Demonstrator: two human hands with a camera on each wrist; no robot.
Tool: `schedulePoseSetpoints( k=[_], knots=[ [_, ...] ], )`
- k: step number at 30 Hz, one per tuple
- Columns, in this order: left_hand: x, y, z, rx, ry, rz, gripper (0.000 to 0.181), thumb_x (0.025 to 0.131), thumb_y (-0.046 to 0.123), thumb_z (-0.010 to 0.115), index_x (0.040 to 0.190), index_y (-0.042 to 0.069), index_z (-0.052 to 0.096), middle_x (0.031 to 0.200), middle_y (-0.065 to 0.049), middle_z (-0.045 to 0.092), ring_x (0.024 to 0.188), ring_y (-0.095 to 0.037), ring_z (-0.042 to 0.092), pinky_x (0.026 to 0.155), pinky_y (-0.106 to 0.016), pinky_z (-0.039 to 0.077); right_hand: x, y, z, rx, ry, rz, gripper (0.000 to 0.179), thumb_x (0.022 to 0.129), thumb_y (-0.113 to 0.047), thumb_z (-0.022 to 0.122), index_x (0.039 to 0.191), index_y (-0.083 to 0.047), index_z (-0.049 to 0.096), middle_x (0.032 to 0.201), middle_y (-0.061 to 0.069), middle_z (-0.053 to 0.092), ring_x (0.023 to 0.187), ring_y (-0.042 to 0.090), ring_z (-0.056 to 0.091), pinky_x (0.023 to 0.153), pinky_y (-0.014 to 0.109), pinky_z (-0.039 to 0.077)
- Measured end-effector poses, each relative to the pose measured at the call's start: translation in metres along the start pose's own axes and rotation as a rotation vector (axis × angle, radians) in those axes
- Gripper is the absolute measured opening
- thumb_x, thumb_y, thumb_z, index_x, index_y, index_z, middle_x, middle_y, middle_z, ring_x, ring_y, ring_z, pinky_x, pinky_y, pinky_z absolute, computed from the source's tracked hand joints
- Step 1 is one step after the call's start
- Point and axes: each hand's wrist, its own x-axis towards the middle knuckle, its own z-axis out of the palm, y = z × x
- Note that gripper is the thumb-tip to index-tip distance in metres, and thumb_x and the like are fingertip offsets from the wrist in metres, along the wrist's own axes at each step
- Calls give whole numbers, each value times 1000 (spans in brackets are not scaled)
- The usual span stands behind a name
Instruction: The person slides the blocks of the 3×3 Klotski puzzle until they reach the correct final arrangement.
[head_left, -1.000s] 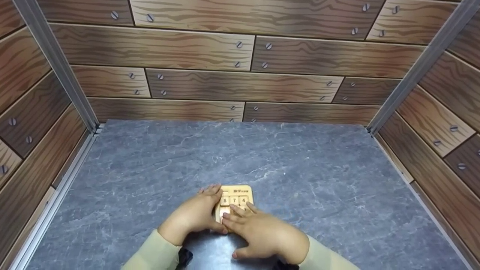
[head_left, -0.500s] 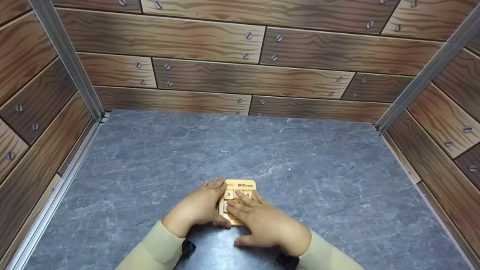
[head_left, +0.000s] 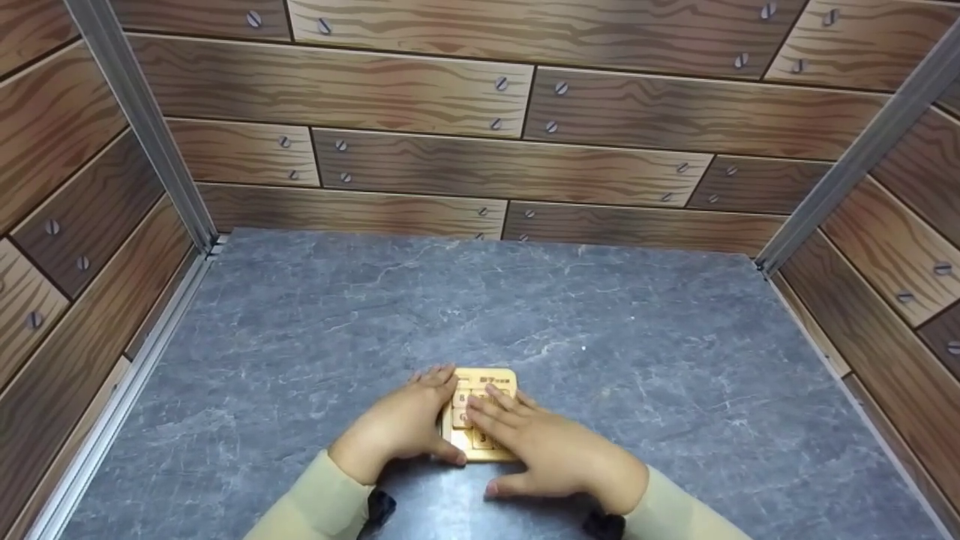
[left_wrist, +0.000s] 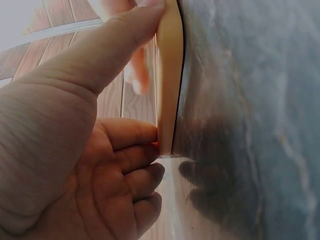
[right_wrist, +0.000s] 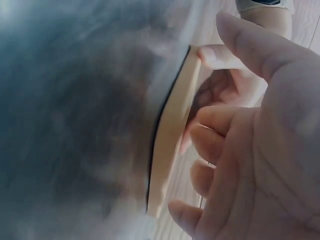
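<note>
A yellow number sliding puzzle [head_left: 486, 373] lies flat on the table in the head view, and only some of its numbered tiles show. My left hand [head_left: 401, 426] grips its left side, thumb at the near left corner and fingers along the far left edge. In the left wrist view the thumb and fingertips touch the puzzle's frame [left_wrist: 169, 80]. My right hand [head_left: 559, 450] reaches over from the right, fingers spread on the tiles and thumb off to the side. Its fingers cover much of the middle and right columns. In the right wrist view the frame edge [right_wrist: 170, 135] lies beside its loosely bent fingers.
A grey marbled tabletop [head_left: 375, 315] surrounds the puzzle. Wood-patterned panels [head_left: 420, 165] stand at the back and on both sides, with metal posts [head_left: 142, 120] at the corners. Dark wrist devices [head_left: 380, 510] sit below the sleeves.
The right hand's fingers have shifted over the tiles, and a bright gap now shows at the puzzle's lower left. The left hand keeps its hold. The head view has shifted slightly.
</note>
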Motion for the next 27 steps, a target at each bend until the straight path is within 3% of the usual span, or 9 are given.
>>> schedulePoseSetpoints(
  k=[5,11,20,27],
  knots=[
    [1,1,0,-2,-7,-11,129,73,53,104,171,-3,42,185,-19,32,173,-41,33,145,-57,23,-14,2,-2,14,71,7,89,106,-64,70,176,-18,42,187,4,35,173,33,37,142,59,32],
    [1,-2,0,-20,1,-10,131,72,53,105,172,-3,41,185,-18,33,174,-41,31,146,-57,22,-17,2,1,-1,99,-57,68,108,-58,69,159,-13,65,173,2,56,164,32,51,139,54,41],
    [1,-4,1,-21,11,-10,131,72,54,105,172,-2,41,186,-16,33,175,-39,30,147,-55,20,-16,0,6,-70,88,-86,74,108,-63,66,165,-17,59,179,2,49,173,32,37,141,58,35],
    [0,-3,1,-8,17,-1,131,72,54,105,171,-3,43,185,-17,35,174,-40,31,146,-56,21,-16,-2,10,-17,50,-88,83,105,-67,67,173,-23,48,185,-2,39,179,31,21,142,62,29]
  ],
)
